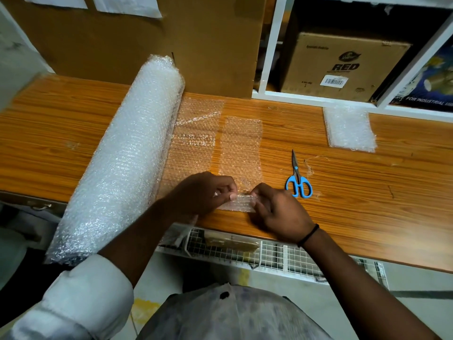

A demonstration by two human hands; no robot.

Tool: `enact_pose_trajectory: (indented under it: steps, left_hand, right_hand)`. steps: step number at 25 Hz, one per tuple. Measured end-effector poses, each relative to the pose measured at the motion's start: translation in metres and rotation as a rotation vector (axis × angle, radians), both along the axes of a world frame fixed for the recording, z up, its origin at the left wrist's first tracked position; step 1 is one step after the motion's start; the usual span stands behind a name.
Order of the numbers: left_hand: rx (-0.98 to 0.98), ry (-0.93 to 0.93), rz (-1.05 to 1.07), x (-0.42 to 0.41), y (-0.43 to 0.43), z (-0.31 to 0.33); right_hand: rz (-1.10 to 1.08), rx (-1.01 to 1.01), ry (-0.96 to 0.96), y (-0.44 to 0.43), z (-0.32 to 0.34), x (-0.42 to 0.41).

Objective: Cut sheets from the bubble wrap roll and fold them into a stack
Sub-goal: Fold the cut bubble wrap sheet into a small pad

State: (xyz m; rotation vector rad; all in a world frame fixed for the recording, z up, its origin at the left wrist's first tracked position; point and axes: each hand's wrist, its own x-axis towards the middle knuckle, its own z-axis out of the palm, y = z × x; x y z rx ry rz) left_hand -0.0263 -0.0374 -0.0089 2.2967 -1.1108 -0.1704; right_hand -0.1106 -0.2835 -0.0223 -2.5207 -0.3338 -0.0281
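A thick bubble wrap roll (127,153) lies diagonally on the wooden table (343,192), its loose end (193,143) spread flat to its right. A narrow cut sheet (241,146) lies beside that, running away from me. My left hand (203,192) and my right hand (277,209) both pinch the sheet's near end, which is folded over into a small band (241,203) between them. Blue-handled scissors (297,180) lie shut on the table just right of my right hand. A stack of folded bubble wrap (349,128) sits at the far right.
A large cardboard panel (171,45) stands behind the roll. White shelving (269,57) at the back holds a brown box (343,67). A wire mesh rack (245,251) hangs below the table's front edge.
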Motion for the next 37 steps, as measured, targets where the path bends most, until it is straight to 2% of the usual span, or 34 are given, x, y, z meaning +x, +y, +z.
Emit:
enact_pose_trajectory:
  steps: [2,5,11,14,18,21,29,32,35,37]
  left_hand:
    - [-0.003,0.005,0.042,0.009,-0.003,0.010]
    - [0.012,-0.008,0.201,0.027,-0.011,0.017]
    - [0.066,-0.269,0.454,0.038,-0.031,-0.002]
    - [0.156,-0.258,0.396,0.027,-0.035,-0.021]
    - [0.373,-0.168,0.325,0.020,-0.037,-0.050]
    - [0.431,-0.158,0.278,0.026,-0.036,-0.062]
    - [0.558,-0.188,0.190,0.042,-0.031,-0.073]
    - [0.420,-0.219,0.222,0.039,-0.027,-0.070]
    - [0.126,-0.394,0.140,0.027,-0.015,-0.067]
    - [0.062,-0.493,0.067,0.027,-0.008,-0.065]
  right_hand:
    - [-0.026,0.046,-0.001,-0.002,0.008,0.009]
    - [-0.071,0.004,-0.074,-0.001,0.010,0.041]
    - [-0.210,-0.202,-0.004,0.009,-0.001,0.109]
    - [-0.274,-0.228,0.026,0.012,-0.011,0.115]
    - [-0.252,-0.242,-0.123,0.027,-0.019,0.089]
    - [-0.124,-0.269,-0.078,0.045,-0.031,0.064]
    - [-0.094,-0.325,-0.007,0.038,-0.063,0.060]
    - [-0.061,-0.266,0.000,0.034,-0.054,0.058]
    - [-0.104,-0.186,-0.073,0.027,-0.050,0.048]
    - [-0.112,-0.184,-0.116,0.022,-0.050,0.041]
